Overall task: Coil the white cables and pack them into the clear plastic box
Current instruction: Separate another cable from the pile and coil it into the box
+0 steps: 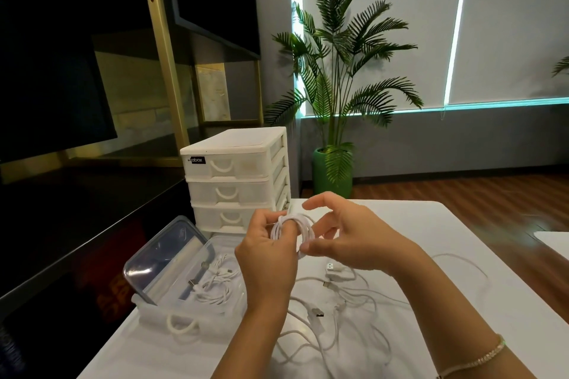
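A coiled white cable (294,229) was held above the white table (462,255) between both hands. The left hand (264,255) was closed around the left side of the coil, with its fingers curled through the loops. The right hand (354,240) pinched the lower right part of the same coil between thumb and fingers, while its upper fingers were bent over the top. The clear plastic box (215,280) was placed on the table to the left of the hands, with its lid (163,258) raised open, and some coiled cables (212,286) were seen already inside it. More loose cables (338,311) were spread on the table under the forearms. A white drawer unit (237,178) was set behind the box, and a bracelet (480,357) was worn on the right wrist.
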Available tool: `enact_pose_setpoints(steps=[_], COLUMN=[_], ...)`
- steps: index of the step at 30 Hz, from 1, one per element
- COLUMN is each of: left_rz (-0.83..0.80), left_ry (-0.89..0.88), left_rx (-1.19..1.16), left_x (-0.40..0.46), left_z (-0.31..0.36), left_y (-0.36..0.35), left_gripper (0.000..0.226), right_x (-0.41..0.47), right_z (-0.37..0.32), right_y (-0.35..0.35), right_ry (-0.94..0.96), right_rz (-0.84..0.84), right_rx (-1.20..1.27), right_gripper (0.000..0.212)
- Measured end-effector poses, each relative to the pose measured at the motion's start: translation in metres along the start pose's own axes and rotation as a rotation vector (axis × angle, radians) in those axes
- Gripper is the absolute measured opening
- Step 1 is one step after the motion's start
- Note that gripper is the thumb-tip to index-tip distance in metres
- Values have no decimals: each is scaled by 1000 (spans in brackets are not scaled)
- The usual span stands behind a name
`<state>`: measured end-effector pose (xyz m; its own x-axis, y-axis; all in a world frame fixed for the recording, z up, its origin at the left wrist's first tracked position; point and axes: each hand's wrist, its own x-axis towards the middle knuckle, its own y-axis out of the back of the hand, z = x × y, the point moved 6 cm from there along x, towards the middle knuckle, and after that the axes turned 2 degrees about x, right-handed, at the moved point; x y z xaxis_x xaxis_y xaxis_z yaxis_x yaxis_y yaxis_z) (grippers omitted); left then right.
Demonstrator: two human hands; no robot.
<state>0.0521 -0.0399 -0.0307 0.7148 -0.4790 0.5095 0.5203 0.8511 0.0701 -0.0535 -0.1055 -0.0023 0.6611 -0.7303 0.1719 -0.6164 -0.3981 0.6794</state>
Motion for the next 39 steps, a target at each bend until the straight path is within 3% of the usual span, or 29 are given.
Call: enact_pose_setpoints(steps=[3,7,15,19,27,29,34,39], left_rz=[-16,-121,-407,-520,-464,-440,-421,-581], left_ry=[26,125,407,488,652,682,705,533], left_rx=[-14,-55,-380,-513,-719,-748,-809,-725], left_x=[1,3,4,3,2,2,1,1], left_z=[-1,-10,-19,-19,-24,-24,-25,-19], left_y=[0,-8,-24,-30,-33,-33,-33,-35], left_gripper=[8,11,9,24,24,27,33,33], right_x=[2,3,1,1,3,3,2,2], right_z=[-2,3,12,12,6,4,-3,-3], right_y=[-4,3,14,20,21,18,14,16], right_ry=[28,19,-30,11,58,48,34,21], right_rz=[47,116,166,247,326,301,286,268], right_rx=[18,42,142,56,88,8,-466,-515], right_gripper=[55,41,17,18,16,6,24,24])
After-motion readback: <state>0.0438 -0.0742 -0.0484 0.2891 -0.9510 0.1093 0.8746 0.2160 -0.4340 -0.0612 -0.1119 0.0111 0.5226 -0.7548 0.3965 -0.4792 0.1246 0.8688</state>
